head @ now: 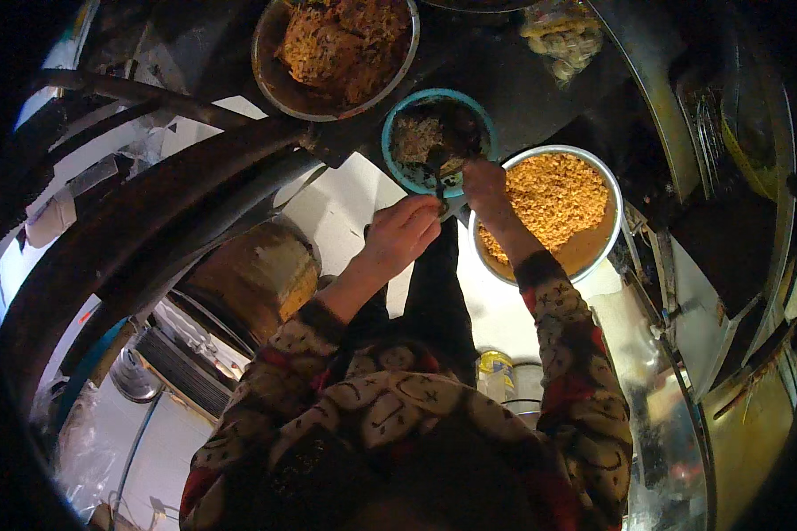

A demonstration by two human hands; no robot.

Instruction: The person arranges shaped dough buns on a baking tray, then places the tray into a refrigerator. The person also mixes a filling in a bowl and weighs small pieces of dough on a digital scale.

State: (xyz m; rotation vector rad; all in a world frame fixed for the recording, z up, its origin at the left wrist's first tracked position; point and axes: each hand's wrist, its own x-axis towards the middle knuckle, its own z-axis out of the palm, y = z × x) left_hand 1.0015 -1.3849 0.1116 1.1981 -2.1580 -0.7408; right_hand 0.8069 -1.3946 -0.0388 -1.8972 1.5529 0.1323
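Note:
A round bowl with a turquoise rim [396,174] holds brown, crumbly stuff and something dark. My left hand [405,232] is at its near edge, fingers bent around the end of a dark, thin handle [440,186] that reaches into the bowl. My right hand [483,186] is at the bowl's near right side, its fingers curled down over the rim; what they hold, if anything, is hidden. Close to my right forearm is a metal basin [619,219] of orange-brown crumbly food [558,192]. Beyond the bowl, to the left, a larger metal basin [256,60] holds a reddish-brown mixture [345,46].
A knotted plastic bag [564,40] lies at the top right. A large brown rounded vessel [259,272] stands at the lower left, below a dark curved edge [139,192]. Near my body is a yellow-labelled container [496,372]. Metal racks [704,139] stand at the right.

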